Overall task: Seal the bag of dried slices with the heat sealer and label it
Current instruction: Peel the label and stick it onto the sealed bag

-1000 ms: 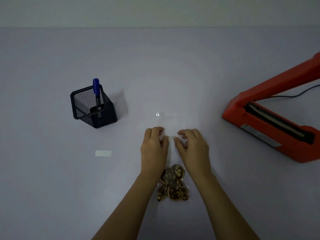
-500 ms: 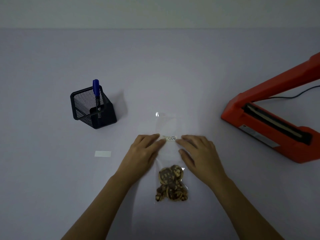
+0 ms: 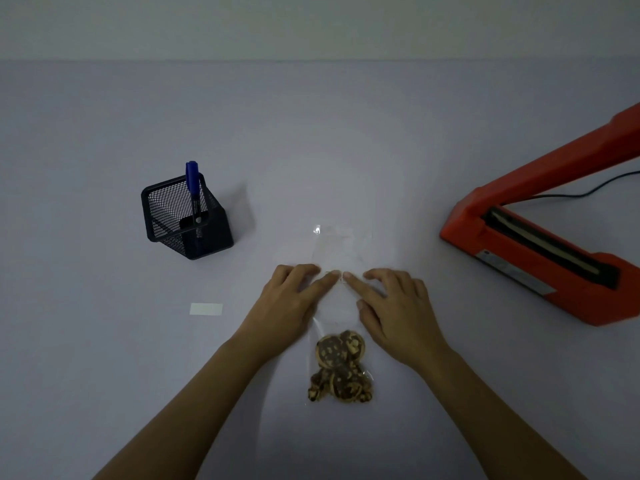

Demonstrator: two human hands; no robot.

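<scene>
Left hand point(image 3: 287, 303) and right hand point(image 3: 394, 306), fingers point(image 3: 325, 280) flat, seemingly pressed the label point(image 3: 341, 276) onto the bag point(image 3: 341, 247) beneath; outward smoothing was due.

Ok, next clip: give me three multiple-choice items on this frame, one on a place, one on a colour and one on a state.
1. The marker stands
A. in the mesh holder
B. on the floor
C. in a glass jar

2. The heat sealer is
A. green
B. orange-red
C. white

3. The heat sealer's arm is
A. pressed down
B. raised
C. missing

Answers:
1 A: the marker's blue cap sticks up out of the black mesh holder.
2 B: its whole body is orange-red.
3 B: the arm slants upward, leaving the sealer open.
</scene>
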